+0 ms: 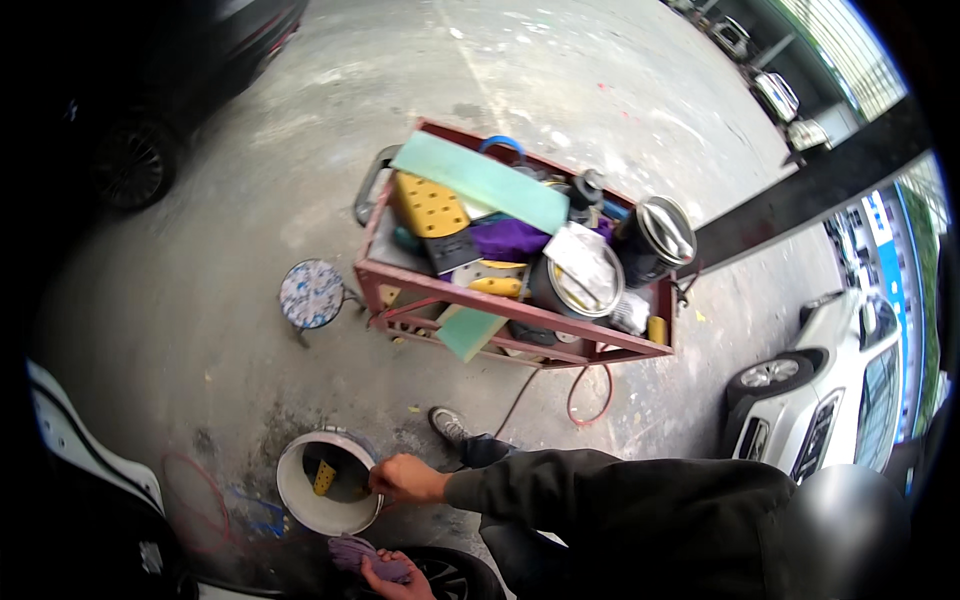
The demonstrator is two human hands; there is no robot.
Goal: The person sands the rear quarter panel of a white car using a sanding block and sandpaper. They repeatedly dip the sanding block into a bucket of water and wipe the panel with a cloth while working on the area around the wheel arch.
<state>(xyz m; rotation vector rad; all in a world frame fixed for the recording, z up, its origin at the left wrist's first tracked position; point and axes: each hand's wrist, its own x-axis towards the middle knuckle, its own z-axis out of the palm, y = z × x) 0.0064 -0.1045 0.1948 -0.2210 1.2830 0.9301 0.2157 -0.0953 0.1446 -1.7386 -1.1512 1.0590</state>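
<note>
A pale round bucket (300, 500) stands on the floor with its mouth facing up. Inside it lies a yellow perforated sanding sheet (323, 478). From the right, my dark-sleeved right arm reaches across to the bucket. My right hand (408, 479) is closed at the bucket's right rim, its fingertips over the opening; what they grip is hidden. Just below the bucket, near the lower edge, my left hand (397, 578) is closed around a bunched purple cloth (358, 553).
Ahead stands a red metal cart (520, 300) loaded with tins, yellow sanding sheets and a pale green board. A round stool (311, 293) is left of it. A red hose (590, 395) hangs below. A wheel (460, 575) is close beneath my hands; a white car (820, 390) stands right.
</note>
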